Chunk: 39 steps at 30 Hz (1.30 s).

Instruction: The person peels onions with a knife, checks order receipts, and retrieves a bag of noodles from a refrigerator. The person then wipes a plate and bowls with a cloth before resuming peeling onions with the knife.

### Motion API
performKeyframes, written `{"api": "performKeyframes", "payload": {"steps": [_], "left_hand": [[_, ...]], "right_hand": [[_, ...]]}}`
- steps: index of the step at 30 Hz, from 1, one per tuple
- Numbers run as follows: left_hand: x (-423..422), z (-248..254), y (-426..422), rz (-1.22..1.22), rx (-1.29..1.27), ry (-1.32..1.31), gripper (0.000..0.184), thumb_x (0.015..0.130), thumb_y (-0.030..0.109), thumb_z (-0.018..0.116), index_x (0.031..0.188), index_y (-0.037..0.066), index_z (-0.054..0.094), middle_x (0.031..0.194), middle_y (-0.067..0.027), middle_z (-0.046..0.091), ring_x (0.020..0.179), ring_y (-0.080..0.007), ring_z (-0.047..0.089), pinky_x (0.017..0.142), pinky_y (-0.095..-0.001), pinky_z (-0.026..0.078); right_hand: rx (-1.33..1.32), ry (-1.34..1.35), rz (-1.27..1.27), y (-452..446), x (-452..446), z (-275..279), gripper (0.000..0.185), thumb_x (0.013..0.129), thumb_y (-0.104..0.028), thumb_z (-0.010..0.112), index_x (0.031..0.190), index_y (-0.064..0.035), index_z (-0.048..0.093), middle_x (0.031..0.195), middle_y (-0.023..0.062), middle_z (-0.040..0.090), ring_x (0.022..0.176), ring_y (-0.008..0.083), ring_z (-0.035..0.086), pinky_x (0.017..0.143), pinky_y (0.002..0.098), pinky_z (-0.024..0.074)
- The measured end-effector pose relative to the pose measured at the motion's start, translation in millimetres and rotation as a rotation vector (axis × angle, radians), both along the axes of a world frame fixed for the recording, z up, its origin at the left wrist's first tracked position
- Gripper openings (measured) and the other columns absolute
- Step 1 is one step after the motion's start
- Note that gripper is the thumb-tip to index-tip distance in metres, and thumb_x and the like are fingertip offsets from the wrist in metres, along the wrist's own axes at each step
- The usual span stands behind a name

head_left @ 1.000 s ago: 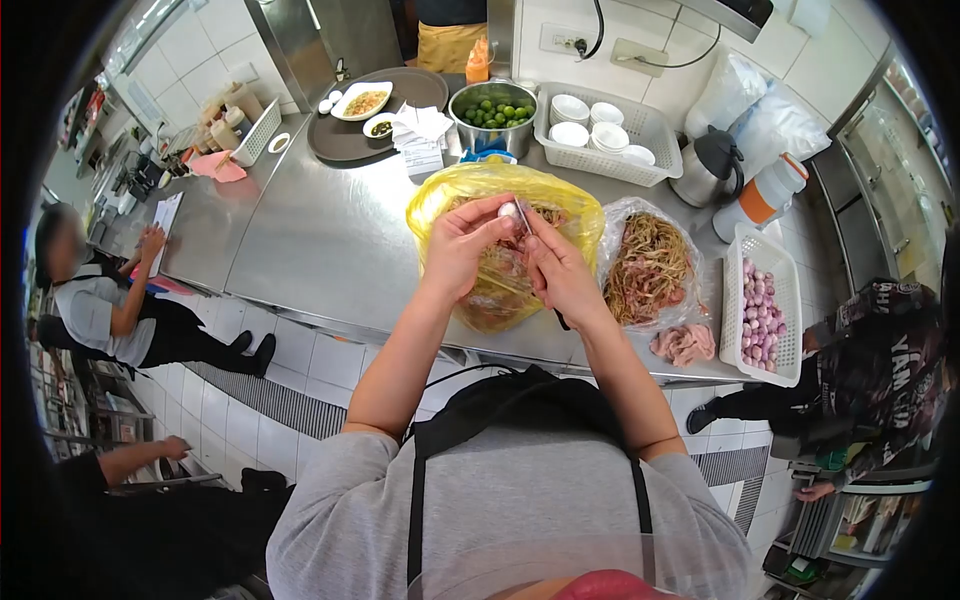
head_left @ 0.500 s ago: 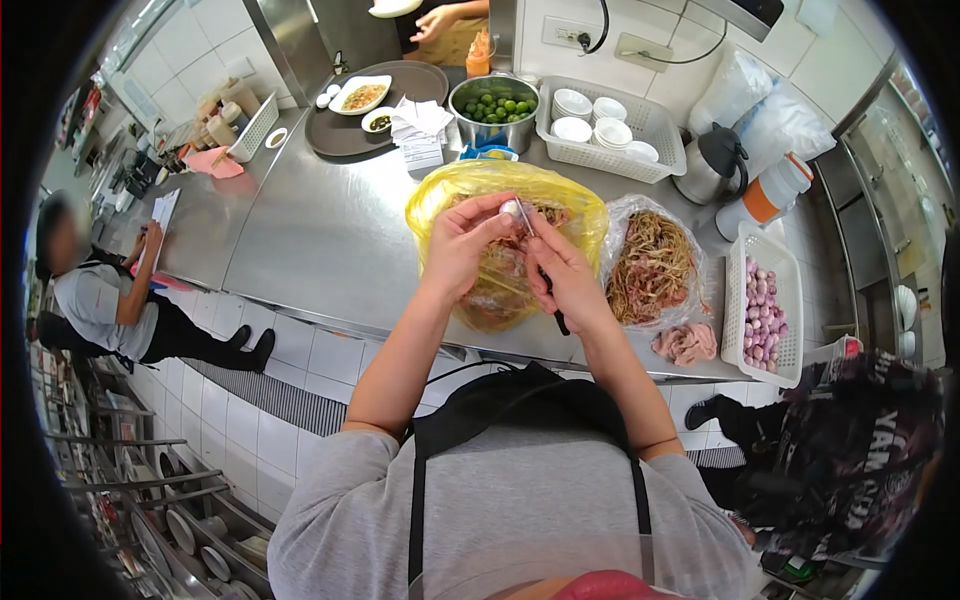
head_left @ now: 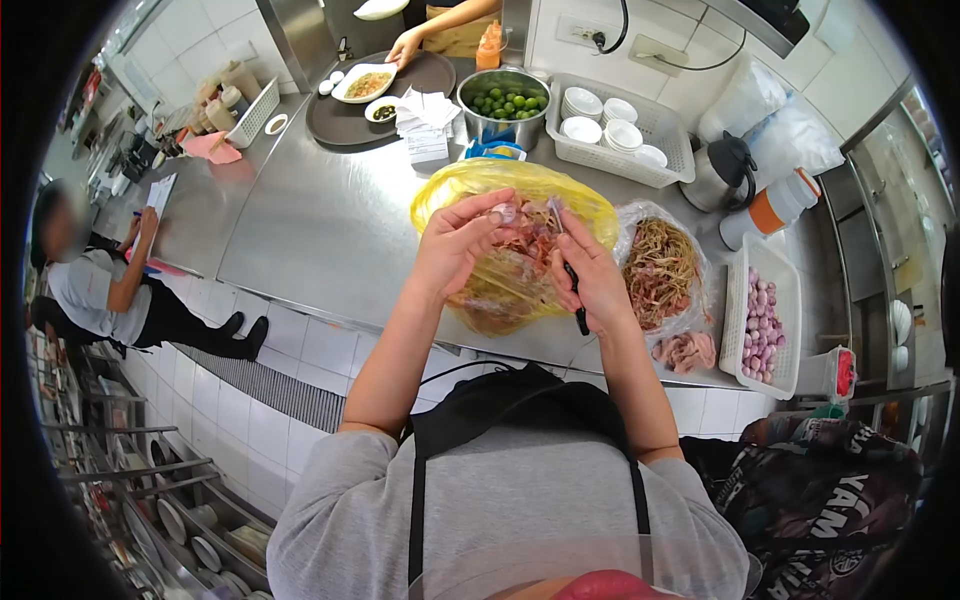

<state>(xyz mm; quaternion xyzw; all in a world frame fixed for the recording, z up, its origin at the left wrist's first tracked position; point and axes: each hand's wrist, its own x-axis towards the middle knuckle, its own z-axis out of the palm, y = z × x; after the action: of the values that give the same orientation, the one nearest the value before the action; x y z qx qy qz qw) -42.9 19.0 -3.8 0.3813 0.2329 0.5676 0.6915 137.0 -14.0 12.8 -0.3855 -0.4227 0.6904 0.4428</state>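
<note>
Between the thumb and fingers of my left hand (head_left: 452,248) is a small shallot (head_left: 505,212). My right hand (head_left: 598,285) is closed around a small knife (head_left: 578,312) with a black handle, its blade pointing up and away, a little apart from the shallot. Both hands are over an open yellow plastic bag (head_left: 440,190) with reddish skins and peelings inside. To its right lies a clear plastic bag (head_left: 660,265) full of dry, stringy stalks and skins. A white basket (head_left: 735,300) of purple shallots (head_left: 762,335) stands farther right.
Behind the yellow bag are a steel pot (head_left: 490,128) of green limes, a basket (head_left: 665,172) of white bowls, and a round tray (head_left: 335,128) with dishes. A kettle (head_left: 720,170) and crumpled pink cloth (head_left: 685,352) are at right. Co-workers stand left, right and across the counter.
My right hand and the knife have moved away from the shallot, to the right. Across the counter, a person's hand has reached the dish on the tray. The person at right has shifted.
</note>
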Motion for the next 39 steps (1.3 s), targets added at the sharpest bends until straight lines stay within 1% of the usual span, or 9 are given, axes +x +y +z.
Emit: {"api": "performKeyframes", "payload": {"steps": [2, 5, 8, 16, 26, 32, 36, 38, 39], "left_hand": [[1, -1, 1, 0.071, 0.011, 0.099, 0.027, 0.079, 0.001, 0.054, 0.106, -0.003, 0.054, 0.092, -0.0096, 0.06, 0.078, -0.0118, 0.059, 0.071, -0.0229, 0.048], [2, -4, 2, 0.137, 0.028, 0.193, 0.026, 0.077, 0.001, 0.057, 0.103, -0.003, 0.056, 0.086, -0.0076, 0.061, 0.075, -0.0097, 0.058, 0.068, -0.021, 0.048], [2, -2, 2, 0.162, 0.038, 0.196, 0.025, 0.076, 0.001, 0.059, 0.101, -0.003, 0.057, 0.084, -0.0074, 0.062, 0.073, -0.0104, 0.059, 0.066, -0.0213, 0.048], [0, 1, 4, 0.159, 0.099, 0.276, 0.024, 0.077, 0.001, 0.058, 0.1, -0.003, 0.057, 0.087, -0.0084, 0.061, 0.075, -0.0123, 0.059, 0.066, -0.0235, 0.048], [-8, 2, 5, -0.098, -0.016, -0.073, 0.028, 0.079, 0.002, 0.055, 0.106, -0.003, 0.053, 0.097, -0.0097, 0.058, 0.087, -0.0143, 0.057, 0.075, -0.0248, 0.047], [-3, -1, 7, -0.03, 0.003, 0.001, 0.029, 0.08, 0.004, 0.054, 0.108, -0.004, 0.052, 0.096, -0.0102, 0.058, 0.087, -0.0147, 0.058, 0.076, -0.0256, 0.047], [-1, 4, 8, 0.039, 0.023, 0.192, 0.027, 0.08, 0.002, 0.053, 0.106, -0.005, 0.052, 0.096, -0.0099, 0.058, 0.084, -0.015, 0.058, 0.074, -0.0256, 0.048], [1, 6, 9, 0.087, 0.085, 0.329, 0.025, 0.079, 0.003, 0.053, 0.104, -0.004, 0.054, 0.096, -0.0105, 0.059, 0.082, -0.0152, 0.059, 0.072, -0.0255, 0.048], [3, 6, 8, 0.106, 0.125, 0.399, 0.024, 0.079, 0.004, 0.054, 0.102, -0.003, 0.055, 0.095, -0.0114, 0.06, 0.08, -0.0153, 0.06, 0.071, -0.0254, 0.048]], "right_hand": [[0.097, -0.215, 0.065, 1, -2, -4, 0.043, 0.09, -0.019, 0.041, 0.131, -0.0143, 0.029, 0.053, -0.0021, 0.035, 0.04, 0.0051, 0.032, 0.037, 0.0187, 0.0286], [0.271, -0.287, 0.015, 1, -16, -13, 0.044, 0.09, -0.019, 0.039, 0.131, -0.0091, 0.026, 0.055, -0.0024, 0.036, 0.042, 0.0033, 0.032, 0.034, 0.0175, 0.0274], [0.212, -0.237, 0.039, -2, -20, -6, 0.047, 0.089, -0.016, 0.042, 0.133, -0.0128, 0.024, 0.063, -0.0026, 0.042, 0.049, 0.0025, 0.036, 0.043, 0.0177, 0.0308], [0.135, -0.12, 0.037, -2, -22, 0, 0.039, 0.09, -0.015, 0.041, 0.128, -0.0144, 0.035, 0.055, -0.0031, 0.037, 0.043, 0.0034, 0.033, 0.038, 0.0172, 0.0296], [0.009, 0.015, -0.001, 4, -8, -4, 0.039, 0.09, -0.02, 0.04, 0.128, -0.0152, 0.034, 0.051, -0.002, 0.036, 0.038, 0.0044, 0.03, 0.033, 0.0177, 0.0273], [0.188, -0.227, -0.095, 3, 3, 6, 0.04, 0.091, -0.019, 0.038, 0.129, -0.0099, 0.033, 0.053, -0.0007, 0.038, 0.04, 0.0056, 0.033, 0.037, 0.018, 0.0307], [0.546, -0.815, -0.122, 16, 14, -13, 0.039, 0.086, -0.027, 0.046, 0.117, -0.0035, 0.043, 0.067, 0.0118, 0.058, 0.058, 0.0267, 0.056, 0.052, 0.0348, 0.043], [0.812, -0.876, -0.271, 16, 9, -11, 0.037, 0.083, -0.03, 0.049, 0.104, 0.0006, 0.052, 0.072, 0.0175, 0.06, 0.064, 0.035, 0.058, 0.057, 0.0394, 0.0434], [0.709, -0.929, -0.223, 15, 8, -3, 0.035, 0.081, -0.03, 0.05, 0.095, 0.0014, 0.054, 0.069, 0.0186, 0.058, 0.062, 0.0352, 0.057, 0.056, 0.0392, 0.0429]]}}
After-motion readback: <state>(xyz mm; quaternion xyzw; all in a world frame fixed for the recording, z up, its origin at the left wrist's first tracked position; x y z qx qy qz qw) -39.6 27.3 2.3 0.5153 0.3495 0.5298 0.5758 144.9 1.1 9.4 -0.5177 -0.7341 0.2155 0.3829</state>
